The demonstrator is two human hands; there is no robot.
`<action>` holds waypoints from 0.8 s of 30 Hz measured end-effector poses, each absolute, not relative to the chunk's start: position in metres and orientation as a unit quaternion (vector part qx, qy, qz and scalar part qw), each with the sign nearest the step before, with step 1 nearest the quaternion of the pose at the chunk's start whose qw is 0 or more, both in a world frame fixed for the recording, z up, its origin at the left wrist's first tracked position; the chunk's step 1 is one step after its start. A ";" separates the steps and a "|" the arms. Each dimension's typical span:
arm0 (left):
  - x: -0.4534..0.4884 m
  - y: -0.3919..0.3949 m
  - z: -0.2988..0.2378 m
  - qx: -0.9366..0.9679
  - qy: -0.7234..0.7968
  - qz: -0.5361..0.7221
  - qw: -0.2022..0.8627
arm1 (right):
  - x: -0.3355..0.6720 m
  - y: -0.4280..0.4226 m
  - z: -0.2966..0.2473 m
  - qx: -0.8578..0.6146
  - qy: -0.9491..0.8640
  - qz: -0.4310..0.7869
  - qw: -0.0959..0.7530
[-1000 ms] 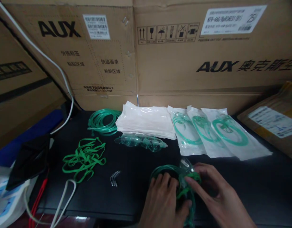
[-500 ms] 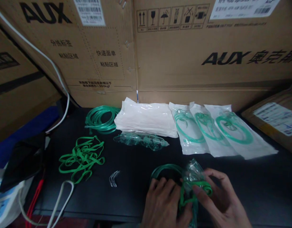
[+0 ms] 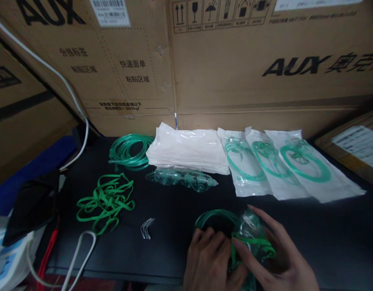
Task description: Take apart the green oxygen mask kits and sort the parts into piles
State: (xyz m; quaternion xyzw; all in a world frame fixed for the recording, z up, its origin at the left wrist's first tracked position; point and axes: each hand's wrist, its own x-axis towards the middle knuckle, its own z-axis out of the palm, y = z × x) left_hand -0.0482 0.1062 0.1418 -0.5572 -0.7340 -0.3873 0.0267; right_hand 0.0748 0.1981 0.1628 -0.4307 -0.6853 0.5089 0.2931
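Near the front edge, my left hand [image 3: 206,258] is closed over a coil of green tubing [image 3: 216,214], its fingers curled down into the loop. To its right, my right hand [image 3: 283,254] grips a clear green-tinted oxygen mask [image 3: 249,222] between thumb and fingers. A green elastic strap [image 3: 256,241] lies across the mask under the right thumb, its end looped at the right. The mask's lower part is hidden between the two hands. Behind them sit more clear masks [image 3: 183,180], nested in a row on their side.
White pouches [image 3: 189,149] are stacked at the back, with bagged mask sets [image 3: 304,169] to their right. Coiled tubing [image 3: 130,151], loose green straps [image 3: 106,202] and small metal strips [image 3: 147,228] lie left. Cardboard boxes [image 3: 219,81] stand behind; a white cable [image 3: 80,258] hangs front left.
My right hand has shifted slightly left and wrapped further around the mask, its thumb pressing the strap across it. My left hand stays on the tubing coil. The camera view has moved slightly.
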 end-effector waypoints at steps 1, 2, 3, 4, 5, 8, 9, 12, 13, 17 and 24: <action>-0.049 0.107 0.144 -0.559 -0.730 -0.391 0.032 | 0.076 0.198 0.164 -0.423 -0.697 0.501 0.290; -0.050 0.108 0.146 -0.563 -0.725 -0.396 0.039 | 0.077 0.198 0.165 -0.414 -0.710 0.494 0.283; -0.050 0.109 0.148 -0.567 -0.719 -0.401 0.045 | 0.078 0.199 0.168 -0.405 -0.723 0.488 0.272; -0.051 0.109 0.149 -0.570 -0.712 -0.406 0.051 | 0.079 0.200 0.170 -0.399 -0.734 0.484 0.259; -0.051 0.109 0.150 -0.573 -0.708 -0.409 0.056 | 0.080 0.201 0.172 -0.397 -0.739 0.485 0.248; -0.052 0.109 0.151 -0.578 -0.706 -0.405 0.055 | 0.080 0.204 0.176 -0.410 -0.710 0.524 0.231; -0.052 0.109 0.151 -0.579 -0.706 -0.404 0.051 | 0.080 0.205 0.177 -0.416 -0.691 0.545 0.228; -0.053 0.109 0.151 -0.583 -0.698 -0.414 0.032 | 0.083 0.209 0.177 -0.430 -0.642 0.597 0.217; -0.054 0.109 0.151 -0.585 -0.694 -0.419 0.028 | 0.085 0.211 0.176 -0.433 -0.628 0.611 0.209; -0.056 0.110 0.152 -0.590 -0.679 -0.436 0.024 | 0.093 0.218 0.176 -0.433 -0.582 0.667 0.171; -0.061 0.109 0.158 -0.603 -0.662 -0.446 -0.013 | 0.090 0.224 0.183 -0.399 -0.510 0.749 0.140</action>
